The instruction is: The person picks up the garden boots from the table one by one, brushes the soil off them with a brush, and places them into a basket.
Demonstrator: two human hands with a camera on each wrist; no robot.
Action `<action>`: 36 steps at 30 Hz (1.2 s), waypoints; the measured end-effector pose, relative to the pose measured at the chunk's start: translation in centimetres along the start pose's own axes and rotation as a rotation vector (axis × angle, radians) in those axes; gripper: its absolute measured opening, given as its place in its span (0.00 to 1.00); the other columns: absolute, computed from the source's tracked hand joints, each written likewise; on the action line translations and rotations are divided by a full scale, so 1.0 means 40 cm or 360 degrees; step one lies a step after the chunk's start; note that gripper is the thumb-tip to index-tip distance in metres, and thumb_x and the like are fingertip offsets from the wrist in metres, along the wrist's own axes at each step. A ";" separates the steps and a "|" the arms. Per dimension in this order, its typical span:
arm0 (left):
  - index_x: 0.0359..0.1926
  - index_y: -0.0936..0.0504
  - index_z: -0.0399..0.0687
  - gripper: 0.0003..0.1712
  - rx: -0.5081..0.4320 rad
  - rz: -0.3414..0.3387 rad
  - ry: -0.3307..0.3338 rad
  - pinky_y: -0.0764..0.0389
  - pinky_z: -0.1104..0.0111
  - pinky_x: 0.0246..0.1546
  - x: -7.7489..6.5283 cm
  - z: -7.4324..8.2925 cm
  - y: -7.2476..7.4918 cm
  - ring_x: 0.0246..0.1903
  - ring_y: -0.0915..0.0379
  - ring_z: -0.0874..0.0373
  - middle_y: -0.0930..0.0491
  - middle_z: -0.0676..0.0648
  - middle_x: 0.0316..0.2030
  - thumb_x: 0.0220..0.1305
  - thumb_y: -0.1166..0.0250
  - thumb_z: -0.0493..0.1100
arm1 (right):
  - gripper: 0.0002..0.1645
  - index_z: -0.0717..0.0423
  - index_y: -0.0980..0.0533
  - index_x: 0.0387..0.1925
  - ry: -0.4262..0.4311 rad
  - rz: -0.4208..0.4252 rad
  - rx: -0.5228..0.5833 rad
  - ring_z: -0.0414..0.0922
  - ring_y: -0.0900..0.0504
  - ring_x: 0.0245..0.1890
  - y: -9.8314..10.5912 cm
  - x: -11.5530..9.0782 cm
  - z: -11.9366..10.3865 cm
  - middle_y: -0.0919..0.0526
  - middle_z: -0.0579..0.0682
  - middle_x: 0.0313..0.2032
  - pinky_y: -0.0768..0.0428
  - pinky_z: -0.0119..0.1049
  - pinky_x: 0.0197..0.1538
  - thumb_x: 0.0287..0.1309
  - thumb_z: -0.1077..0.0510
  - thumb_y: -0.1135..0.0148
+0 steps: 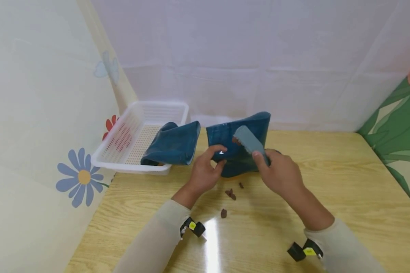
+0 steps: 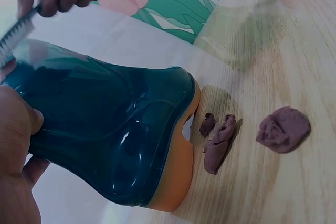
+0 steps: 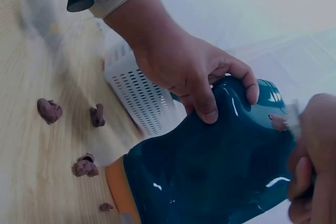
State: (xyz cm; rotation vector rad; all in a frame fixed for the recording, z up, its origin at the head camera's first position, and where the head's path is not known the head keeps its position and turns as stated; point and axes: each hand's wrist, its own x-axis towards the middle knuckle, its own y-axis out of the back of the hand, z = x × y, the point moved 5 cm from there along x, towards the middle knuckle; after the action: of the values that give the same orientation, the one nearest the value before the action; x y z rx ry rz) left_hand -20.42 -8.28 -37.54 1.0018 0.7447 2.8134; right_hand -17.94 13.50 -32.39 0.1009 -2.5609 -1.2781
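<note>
A shiny teal rubber boot (image 1: 222, 134) with an orange sole (image 2: 176, 174) stands sole-down on the table. My left hand (image 1: 206, 170) pinches its shaft from the left, with the thumb on the near face in the right wrist view. In my right hand (image 1: 283, 174) is a grey-blue brush (image 1: 249, 140), gripped by the handle. Its white bristles (image 2: 16, 38) face the upper shaft. Against the bristles sits a brown clay-like lump (image 3: 277, 123) on the boot's surface. Several similar brown lumps (image 2: 283, 129) lie on the tabletop by the sole.
To the left, a white perforated plastic basket (image 1: 150, 170) stands against the wall. A second teal boot (image 1: 174, 144) lies in it, its opening reaching over the right rim. Behind the wooden table (image 1: 328, 182) hangs a pale cloth (image 1: 218, 57).
</note>
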 end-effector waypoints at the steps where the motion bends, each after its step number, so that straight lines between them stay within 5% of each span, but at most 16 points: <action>1: 0.59 0.23 0.52 0.23 -0.0001 -0.0001 -0.0004 0.24 0.65 0.26 0.000 0.000 0.000 0.19 0.32 0.63 0.19 0.49 0.55 0.67 0.33 0.31 | 0.31 0.54 0.26 0.32 -0.0004 -0.0049 -0.0025 0.46 0.31 0.18 -0.006 0.001 0.001 0.28 0.49 0.20 0.33 0.41 0.22 0.77 0.34 0.56; 3: 0.59 0.23 0.52 0.23 -0.0002 -0.0002 -0.0009 0.20 0.62 0.34 0.000 -0.002 0.000 0.27 0.27 0.62 0.19 0.48 0.56 0.67 0.33 0.31 | 0.31 0.53 0.26 0.30 0.0001 -0.0123 -0.0049 0.45 0.31 0.18 -0.018 0.001 0.004 0.28 0.48 0.20 0.32 0.40 0.22 0.77 0.34 0.55; 6: 0.59 0.23 0.52 0.23 -0.0007 0.0006 -0.0012 0.21 0.62 0.32 0.001 -0.004 0.001 0.25 0.30 0.66 0.19 0.48 0.56 0.67 0.32 0.30 | 0.29 0.52 0.28 0.27 0.0046 -0.0149 -0.0031 0.45 0.32 0.17 -0.025 -0.004 0.005 0.30 0.47 0.19 0.34 0.40 0.22 0.77 0.36 0.53; 10: 0.59 0.23 0.52 0.23 -0.0006 0.0016 -0.0017 0.33 0.65 0.17 -0.001 -0.002 0.003 0.11 0.52 0.68 0.18 0.47 0.54 0.67 0.33 0.30 | 0.27 0.51 0.29 0.26 0.0109 -0.0100 0.0022 0.44 0.35 0.15 -0.017 -0.014 0.004 0.32 0.46 0.17 0.36 0.40 0.21 0.77 0.38 0.52; 13: 0.59 0.23 0.52 0.22 -0.0008 0.0008 -0.0028 0.35 0.67 0.15 -0.001 0.001 0.003 0.10 0.53 0.69 0.18 0.48 0.54 0.68 0.34 0.30 | 0.25 0.52 0.27 0.28 0.0145 0.0034 0.0081 0.44 0.35 0.15 -0.001 -0.021 0.003 0.31 0.46 0.17 0.35 0.41 0.22 0.77 0.41 0.50; 19: 0.58 0.23 0.51 0.22 0.0011 0.0000 -0.0046 0.30 0.65 0.20 0.001 0.004 0.002 0.13 0.44 0.64 0.19 0.48 0.55 0.68 0.34 0.30 | 0.25 0.54 0.28 0.28 0.0104 0.0284 0.0018 0.46 0.34 0.14 0.025 -0.017 -0.006 0.31 0.47 0.15 0.36 0.42 0.20 0.77 0.41 0.50; 24: 0.58 0.23 0.50 0.21 0.0004 -0.0018 -0.0031 0.21 0.58 0.30 0.000 0.003 -0.001 0.26 0.27 0.57 0.18 0.47 0.56 0.68 0.34 0.29 | 0.29 0.52 0.28 0.28 0.0016 0.0119 -0.0188 0.45 0.32 0.15 0.008 -0.011 -0.006 0.30 0.47 0.16 0.35 0.41 0.20 0.76 0.35 0.53; 28: 0.59 0.24 0.50 0.21 -0.0003 -0.0021 -0.0034 0.20 0.55 0.32 -0.001 0.003 -0.001 0.29 0.27 0.56 0.19 0.47 0.56 0.69 0.35 0.30 | 0.28 0.51 0.30 0.25 0.0044 0.0004 -0.0221 0.44 0.33 0.14 -0.005 -0.020 -0.001 0.30 0.46 0.16 0.35 0.39 0.19 0.76 0.37 0.50; 32: 0.59 0.24 0.50 0.21 -0.0002 -0.0020 -0.0041 0.24 0.60 0.25 -0.001 0.002 0.000 0.18 0.37 0.62 0.19 0.47 0.55 0.69 0.35 0.31 | 0.27 0.50 0.32 0.23 0.0091 0.0024 -0.0240 0.43 0.36 0.13 0.002 -0.036 0.007 0.33 0.46 0.15 0.38 0.39 0.19 0.75 0.39 0.48; 36: 0.59 0.24 0.52 0.21 0.0004 -0.0030 -0.0040 0.32 0.67 0.18 0.000 0.002 0.001 0.10 0.47 0.66 0.19 0.48 0.54 0.69 0.35 0.31 | 0.24 0.51 0.31 0.23 0.0113 0.0214 -0.0179 0.44 0.36 0.13 0.027 -0.050 0.010 0.34 0.45 0.14 0.38 0.40 0.19 0.74 0.43 0.46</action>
State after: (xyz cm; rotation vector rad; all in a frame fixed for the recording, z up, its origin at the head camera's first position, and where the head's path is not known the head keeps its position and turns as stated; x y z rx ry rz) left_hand -20.36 -8.27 -37.46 1.0234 0.7509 2.7791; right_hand -16.06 14.84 -32.18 -0.0473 -2.3870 -1.3387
